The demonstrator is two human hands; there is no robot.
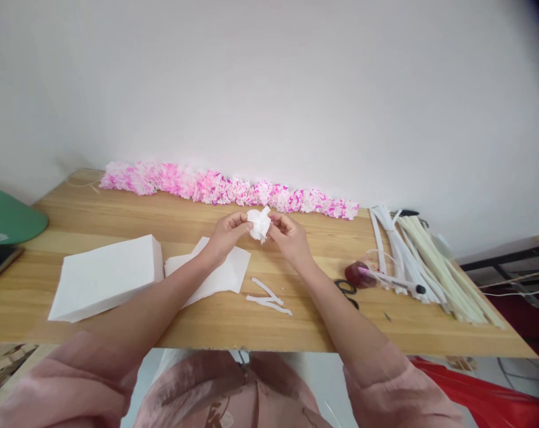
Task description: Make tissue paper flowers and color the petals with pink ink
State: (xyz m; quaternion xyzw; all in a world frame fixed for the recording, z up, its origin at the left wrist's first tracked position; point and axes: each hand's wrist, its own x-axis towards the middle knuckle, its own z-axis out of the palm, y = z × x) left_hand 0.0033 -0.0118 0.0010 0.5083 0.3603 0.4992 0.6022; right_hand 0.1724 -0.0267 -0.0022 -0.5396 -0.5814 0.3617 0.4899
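Observation:
Both my hands pinch a small white ruffled tissue paper flower above the middle of the table. My left hand grips its left side between thumb and fingers, and my right hand grips the right side. A thin strand hangs from its underside. Below my left forearm lie white paper sheets, beside a thick white paper stack. Narrow white strips rest on the wood nearer to me.
A pink and white ruffled garland runs along the wall. To the right are black-handled scissors, a jar of dark red liquid, a pink-tipped pen-like tool, and bundles of white and cream strips. A green object stands at left.

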